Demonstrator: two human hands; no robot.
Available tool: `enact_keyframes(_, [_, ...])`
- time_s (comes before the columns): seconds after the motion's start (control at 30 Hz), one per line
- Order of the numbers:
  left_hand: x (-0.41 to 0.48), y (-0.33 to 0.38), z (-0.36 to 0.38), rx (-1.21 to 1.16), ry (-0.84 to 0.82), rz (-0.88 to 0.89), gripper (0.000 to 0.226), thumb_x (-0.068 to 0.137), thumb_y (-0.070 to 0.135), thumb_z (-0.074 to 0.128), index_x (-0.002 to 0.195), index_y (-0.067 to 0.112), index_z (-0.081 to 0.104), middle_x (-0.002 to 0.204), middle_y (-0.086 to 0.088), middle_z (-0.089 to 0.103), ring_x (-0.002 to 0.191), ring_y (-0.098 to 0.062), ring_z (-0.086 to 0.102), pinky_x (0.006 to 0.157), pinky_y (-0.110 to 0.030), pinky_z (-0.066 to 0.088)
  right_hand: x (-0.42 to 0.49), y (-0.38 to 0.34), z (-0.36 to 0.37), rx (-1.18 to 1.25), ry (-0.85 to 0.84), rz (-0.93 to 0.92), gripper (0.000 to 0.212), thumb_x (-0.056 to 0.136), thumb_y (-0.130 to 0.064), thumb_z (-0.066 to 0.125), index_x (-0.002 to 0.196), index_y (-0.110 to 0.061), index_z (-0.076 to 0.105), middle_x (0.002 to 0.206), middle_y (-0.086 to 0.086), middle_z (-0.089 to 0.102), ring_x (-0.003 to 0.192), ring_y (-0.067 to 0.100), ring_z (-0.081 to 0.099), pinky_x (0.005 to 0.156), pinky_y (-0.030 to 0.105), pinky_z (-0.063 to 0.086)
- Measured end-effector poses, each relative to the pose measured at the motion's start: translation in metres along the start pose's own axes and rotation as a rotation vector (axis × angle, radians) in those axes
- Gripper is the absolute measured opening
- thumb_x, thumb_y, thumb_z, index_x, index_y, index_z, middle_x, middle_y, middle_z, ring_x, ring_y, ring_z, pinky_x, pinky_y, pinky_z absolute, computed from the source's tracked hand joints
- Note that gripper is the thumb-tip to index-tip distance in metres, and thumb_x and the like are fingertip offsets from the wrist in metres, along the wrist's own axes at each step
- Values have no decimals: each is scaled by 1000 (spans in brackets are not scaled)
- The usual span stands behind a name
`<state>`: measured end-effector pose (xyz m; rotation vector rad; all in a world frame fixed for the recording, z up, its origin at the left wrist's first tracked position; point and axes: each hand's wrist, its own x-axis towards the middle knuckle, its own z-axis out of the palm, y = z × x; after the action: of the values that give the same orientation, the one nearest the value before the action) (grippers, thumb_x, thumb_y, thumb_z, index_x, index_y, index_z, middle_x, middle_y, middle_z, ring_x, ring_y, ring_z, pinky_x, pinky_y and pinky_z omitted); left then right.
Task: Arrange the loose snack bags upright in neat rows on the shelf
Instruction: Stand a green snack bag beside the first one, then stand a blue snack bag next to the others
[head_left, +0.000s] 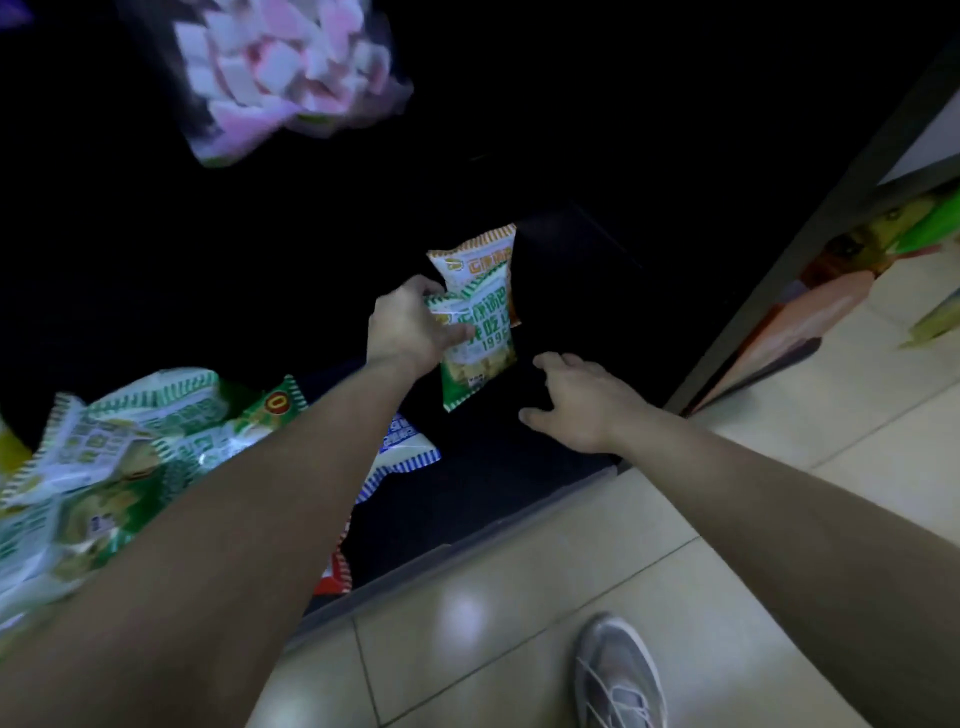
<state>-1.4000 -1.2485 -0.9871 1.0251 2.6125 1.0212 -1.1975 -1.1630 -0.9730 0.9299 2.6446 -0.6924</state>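
Head view looks down into a dark low shelf (545, 467), and the left hand (410, 325) is right in the action: its grip is pinched on the upper left edge of a green snack bag (475, 353), thumb on the front, fingers curled behind. Held from the top like that, the bag hangs upright with its bottom edge low toward the shelf floor, which looks like the way to stand it rather than lay it flat. Just behind the grip, touching or nearly touching the held bag, an orange-trimmed bag (480, 260) already stands upright, so this one seems to be going in as the next in the row.

Right of the grip, the right hand (576, 402) hovers with its fingers spread and nothing in it, low over the bare shelf, likely ready to steady the bag's free side as it settles.

Well to the left of the grip, a loose heap of green bags (114, 457) lies flat and jumbled, with a blue-striped bag (400, 452) poking out beneath the left forearm. Plenty remains to be stood up.
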Motion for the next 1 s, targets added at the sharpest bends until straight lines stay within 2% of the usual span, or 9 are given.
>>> enact_keyframes(0.27, [50,-1,66,11,-33,-6,64,75,38,83,130,25,53,90,2,56,75,-15,55,61,-29,41,37,23,46,100,-39,85,80,95,-51,57,157,-16,19,157,11,32,138,29,38,110,43,40])
enact_keyframes(0.33, [52,2,76,-15,-40,-1,64,76,34,84,130,23,52,114,-4,58,91,-19,57,70,-28,42,40,23,55,115,-42,103,79,96,-49,57,157,-16,20,157,11,31,139,29,37,111,42,39])
enact_keyframes(0.37, [53,4,79,-19,-40,10,63,78,32,83,131,22,51,127,-5,53,99,-19,55,74,-27,41,41,22,59,115,-47,106,78,96,-49,56,157,-16,20,157,11,31,139,29,37,111,42,38])
enact_keyframes(0.5, [52,15,81,-39,-54,35,73,80,27,82,139,17,41,140,-6,41,121,-25,50,84,-26,41,38,14,72,101,-67,84,76,96,-46,56,156,-15,21,155,12,33,138,31,37,110,41,38])
enact_keyframes(0.6, [45,13,58,8,-74,63,84,80,35,81,146,17,34,146,-8,36,129,-29,45,93,-35,44,35,4,71,123,-72,83,76,96,-46,56,156,-16,20,155,10,32,138,29,38,110,39,38])
enact_keyframes(0.7, [27,-7,11,51,-97,78,86,77,42,81,146,17,37,144,-7,41,128,-25,47,101,-33,42,35,-13,68,168,-58,68,77,95,-48,58,156,-16,23,154,9,34,135,27,42,108,41,41])
enact_keyframes(0.77, [5,-34,-28,129,-170,102,81,78,43,79,145,17,41,142,-7,45,126,-23,50,105,-35,43,39,-28,69,202,-49,49,77,94,-48,60,155,-16,25,153,10,36,134,25,45,107,42,43])
enact_keyframes(0.87, [-34,-84,-80,256,-249,73,68,85,41,73,142,15,47,139,-8,50,122,-24,54,101,-33,46,50,-55,80,241,-60,23,75,94,-47,59,154,-16,27,153,10,37,131,25,48,105,41,45])
enact_keyframes(1.0, [-77,-144,-120,312,-214,-7,54,91,42,65,138,17,54,135,-7,55,114,-23,58,86,-30,45,63,-94,101,220,-90,-3,74,97,-49,55,155,-15,25,152,12,40,130,28,49,101,41,45])
